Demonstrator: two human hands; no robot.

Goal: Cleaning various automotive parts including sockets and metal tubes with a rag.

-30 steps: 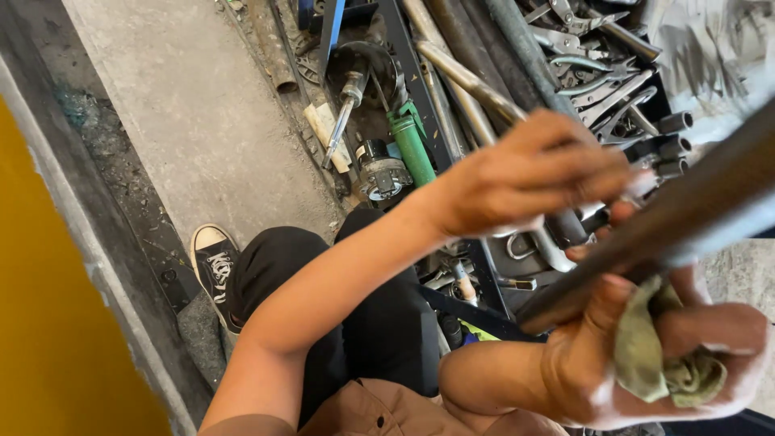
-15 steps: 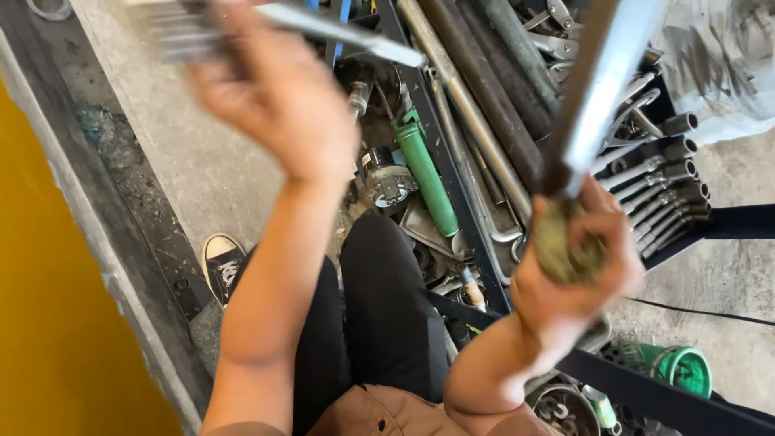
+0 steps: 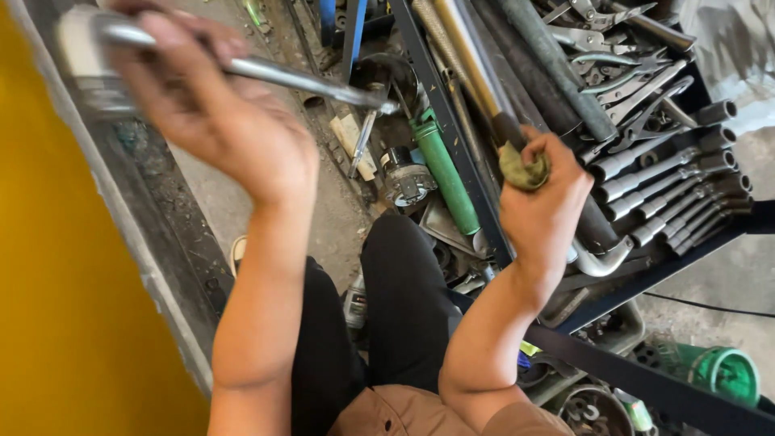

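Observation:
My left hand [image 3: 218,113] is raised at the upper left and is closed around a shiny metal bar tool [image 3: 307,79] with a blurred socket-like head at its far left end. My right hand [image 3: 545,206] grips a long brass-and-dark rod [image 3: 476,64] through a dirty olive rag [image 3: 523,168], the rod running up toward the top edge. Both forearms rise from the bottom of the view above my black trousers.
A dark metal tool rack [image 3: 686,242] on the right holds several socket wrenches [image 3: 670,186], pliers and thick pipes. A green cylinder [image 3: 444,173] and loose parts lie on the concrete floor. A yellow wall [image 3: 56,307] fills the left. A green container [image 3: 722,371] sits lower right.
The left hand lifted off the rod, picked up the shiny bar tool and swung it to the upper left. The right hand turned the rod upright, then shifted right.

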